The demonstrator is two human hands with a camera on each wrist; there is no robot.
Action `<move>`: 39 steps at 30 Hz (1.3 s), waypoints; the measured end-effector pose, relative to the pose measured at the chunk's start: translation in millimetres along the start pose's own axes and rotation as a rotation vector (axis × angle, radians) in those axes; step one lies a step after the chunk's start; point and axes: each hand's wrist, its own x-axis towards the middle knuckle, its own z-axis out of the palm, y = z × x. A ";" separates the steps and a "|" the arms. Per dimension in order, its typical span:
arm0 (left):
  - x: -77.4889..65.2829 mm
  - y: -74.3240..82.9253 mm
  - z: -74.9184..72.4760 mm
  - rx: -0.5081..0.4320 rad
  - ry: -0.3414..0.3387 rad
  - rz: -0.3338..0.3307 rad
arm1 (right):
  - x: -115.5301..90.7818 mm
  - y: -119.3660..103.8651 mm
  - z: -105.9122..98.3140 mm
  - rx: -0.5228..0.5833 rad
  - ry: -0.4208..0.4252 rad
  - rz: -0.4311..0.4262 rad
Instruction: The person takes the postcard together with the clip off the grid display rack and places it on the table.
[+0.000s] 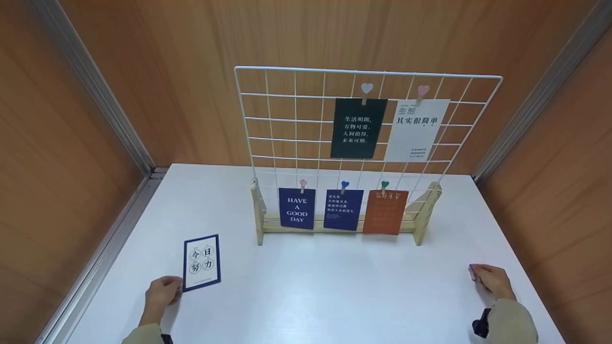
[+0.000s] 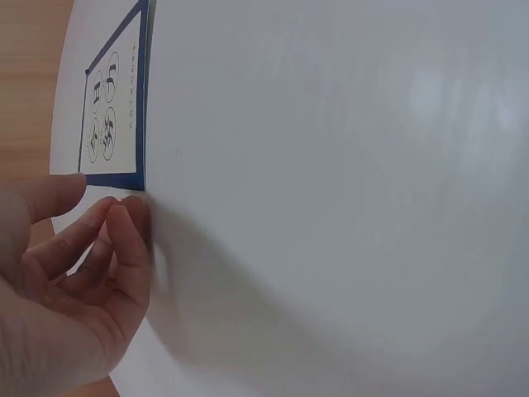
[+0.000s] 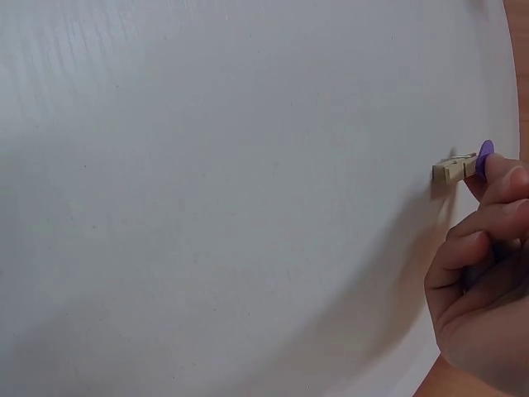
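Note:
My left hand [image 1: 162, 292] is at the lower left edge of a white card with a blue border and dark characters [image 1: 202, 262]. In the left wrist view the thumb meets the card's near edge and the other fingers curl beside it; the exact contact is partly hidden. At the right, my right hand [image 1: 492, 279] pinches a small wooden clothespin [image 3: 457, 169] with a purple heart, its jaws pointing away from the fingers. The hand hides part of the heart.
A white wire grid [image 1: 291, 118] stands in a wooden base [image 1: 423, 217] at the back. Heart clips hold a dark green card [image 1: 358, 129], a white card [image 1: 415, 136], two blue cards and an orange card [image 1: 385, 215] on it. Wooden walls surround the white table [image 1: 306, 291].

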 end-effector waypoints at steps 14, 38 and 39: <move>65.5 -30.4 24.5 0.071 0.108 0.223 | 5.5 -0.9 -13.0 0.089 0.018 -0.004; -47.3 126.2 66.9 -0.043 -0.012 0.568 | -37.7 -91.0 -24.5 0.168 -0.025 -0.303; -49.0 129.0 67.9 -0.044 -0.016 0.575 | -38.4 -93.7 -23.9 0.169 -0.033 -0.307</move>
